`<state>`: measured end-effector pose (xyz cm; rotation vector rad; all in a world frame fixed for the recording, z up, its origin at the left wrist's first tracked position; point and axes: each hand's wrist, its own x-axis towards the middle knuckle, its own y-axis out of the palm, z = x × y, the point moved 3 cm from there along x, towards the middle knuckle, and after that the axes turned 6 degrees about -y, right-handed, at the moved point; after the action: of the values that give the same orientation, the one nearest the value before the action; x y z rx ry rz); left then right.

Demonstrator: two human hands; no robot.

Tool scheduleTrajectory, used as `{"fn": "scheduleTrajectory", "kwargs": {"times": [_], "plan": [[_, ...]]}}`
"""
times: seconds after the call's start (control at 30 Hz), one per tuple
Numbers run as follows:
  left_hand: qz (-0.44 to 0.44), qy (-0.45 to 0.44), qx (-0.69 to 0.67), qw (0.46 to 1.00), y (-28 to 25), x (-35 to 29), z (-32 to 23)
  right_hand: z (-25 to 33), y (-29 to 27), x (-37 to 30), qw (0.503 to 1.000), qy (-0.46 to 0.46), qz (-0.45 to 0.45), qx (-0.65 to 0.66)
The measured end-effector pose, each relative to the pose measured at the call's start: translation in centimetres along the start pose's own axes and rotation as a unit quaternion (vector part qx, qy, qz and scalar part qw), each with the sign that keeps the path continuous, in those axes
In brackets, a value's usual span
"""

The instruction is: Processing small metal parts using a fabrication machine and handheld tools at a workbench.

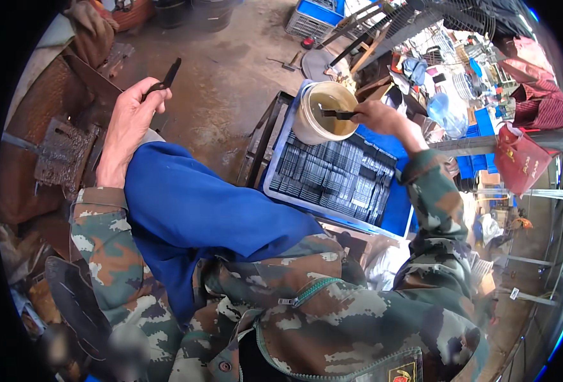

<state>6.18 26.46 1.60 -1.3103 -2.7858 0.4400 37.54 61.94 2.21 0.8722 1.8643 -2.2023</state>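
No wording is coming out legibly. A red bag [525, 162] at the right is bearing small gold characters, too fine to read. Low on the camouflage jacket [358, 325], a dark patch [402, 373] is showing a yellow-edged emblem, partly red, its finer marks blurring.

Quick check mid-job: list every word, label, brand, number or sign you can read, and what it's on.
None is legible enough to quote.
Red bag, right side: gold marks, too small and blurred.
Camouflage jacket, lower edge: patch with red and yellow emblem, too small to read.
White tag, far right: dark marks, too small.
Bucket, dark strip in left hand, dark tool in right hand: none visible.
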Motion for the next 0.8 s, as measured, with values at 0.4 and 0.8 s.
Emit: {"fn": "scheduleTrajectory", "kwargs": {"times": [0.4,0.8], "plan": [[-0.002,-0.031,0.023,0.999,-1.4,-1.3,0.4,2.0,6.4,6.1,0.992,-0.006,-0.004,-0.129],[-0.026,-0.083,-0.121,0.989,-1.2,-1.0,0.5,1.8,2.5,0.7,0.996,0.022,-0.065,-0.056]]}}
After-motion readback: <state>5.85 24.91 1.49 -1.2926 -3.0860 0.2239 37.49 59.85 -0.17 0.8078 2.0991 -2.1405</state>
